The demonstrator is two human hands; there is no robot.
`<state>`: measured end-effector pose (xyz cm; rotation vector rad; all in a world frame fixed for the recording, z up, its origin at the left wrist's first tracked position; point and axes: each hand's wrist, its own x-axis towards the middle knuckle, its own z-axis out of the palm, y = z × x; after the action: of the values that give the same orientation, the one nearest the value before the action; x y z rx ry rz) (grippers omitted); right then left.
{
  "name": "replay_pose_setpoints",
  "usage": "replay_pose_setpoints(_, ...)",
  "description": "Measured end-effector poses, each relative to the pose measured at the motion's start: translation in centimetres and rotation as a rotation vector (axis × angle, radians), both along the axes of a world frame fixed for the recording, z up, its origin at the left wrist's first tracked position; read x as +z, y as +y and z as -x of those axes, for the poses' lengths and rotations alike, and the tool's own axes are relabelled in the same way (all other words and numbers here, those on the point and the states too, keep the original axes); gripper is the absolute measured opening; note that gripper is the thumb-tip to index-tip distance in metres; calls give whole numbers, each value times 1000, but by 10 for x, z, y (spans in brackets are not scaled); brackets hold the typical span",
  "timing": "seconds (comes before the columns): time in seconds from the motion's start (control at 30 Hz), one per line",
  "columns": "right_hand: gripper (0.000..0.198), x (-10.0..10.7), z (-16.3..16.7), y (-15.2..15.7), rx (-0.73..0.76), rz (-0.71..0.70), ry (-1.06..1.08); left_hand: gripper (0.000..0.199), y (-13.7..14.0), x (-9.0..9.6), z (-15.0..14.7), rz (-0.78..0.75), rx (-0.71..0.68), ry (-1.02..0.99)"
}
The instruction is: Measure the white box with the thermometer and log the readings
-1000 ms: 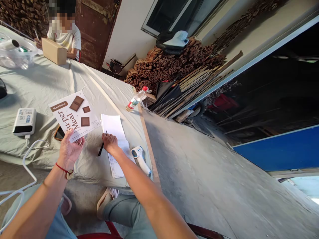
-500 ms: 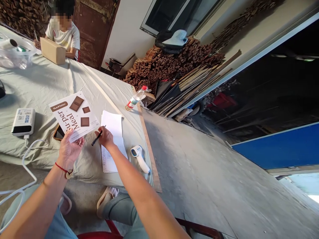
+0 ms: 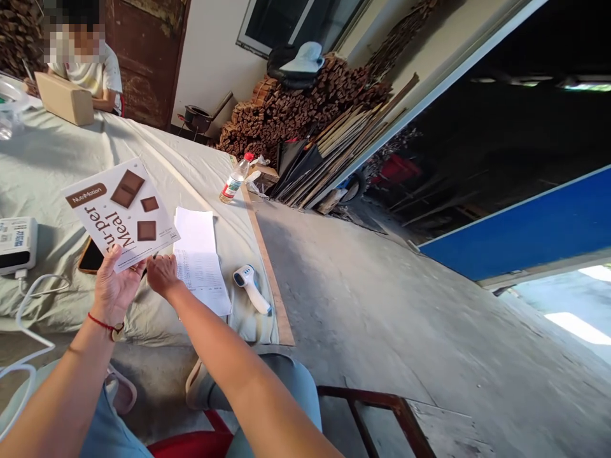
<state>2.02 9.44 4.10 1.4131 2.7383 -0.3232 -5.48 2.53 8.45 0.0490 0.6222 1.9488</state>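
Note:
My left hand (image 3: 113, 287) grips the lower edge of a white printed card (image 3: 107, 207), thumb on its front. The card reads "NutriMotion" and shows brown chocolate squares; it is tilted above the table. Close by its lower right corner, my right hand (image 3: 163, 273) is closed around a dark pen (image 3: 144, 272), mostly hidden by the fingers. Printed paper sheets (image 3: 203, 261) lie just right of that hand. Partly under the card rests a phone (image 3: 90, 257) in a brown case.
A white infrared thermometer (image 3: 252, 291) and a red-capped bottle (image 3: 232, 184) stand near the table's right edge. At left is a white power bank (image 3: 18, 245) with a cable (image 3: 31, 318). Across the table a person (image 3: 93, 76) sits behind a cardboard box (image 3: 67, 100).
My right hand with the pen has moved left, from over the paper sheets to the card's lower corner. The view has swung right, shifting everything leftward.

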Motion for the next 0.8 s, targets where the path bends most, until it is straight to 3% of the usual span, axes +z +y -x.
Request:
replay_pose_setpoints(0.1,37,4,-11,-3,-2,39,72,31,4,-4,-2,-15,-23,40)
replay_pose_setpoints(0.2,46,2,-47,-9,-78,54,316,37,6,-8,-6,-15,-51,70)
replay_pose_setpoints(0.27,39,-5,-86,-10,-198,-38,532,39,8,-10,-9,-12,-64,77)
replay_pose_setpoints(0.37,33,-19,-155,-3,-400,-316,744,42,11,-14,-15,-15,-81,88)
replay_pose_setpoints(0.43,37,-30,-199,2,-582,-414,697,45,14,-16,-18,-25,-93,113)
replay_pose_setpoints(0.47,43,-36,-218,3,-662,-392,623,46,15,-17,-19,-35,-99,125)
replay_pose_setpoints(0.57,58,-53,-252,0,-774,-171,392,40,20,-18,-22,-32,-113,111)
replay_pose_setpoints(0.63,58,-61,-259,-4,-748,-63,321,33,22,-18,-25,11,-107,61)
replay_pose_setpoints(0.8,56,-62,-249,-1,-809,-48,242,28,24,-18,-30,49,-134,67)
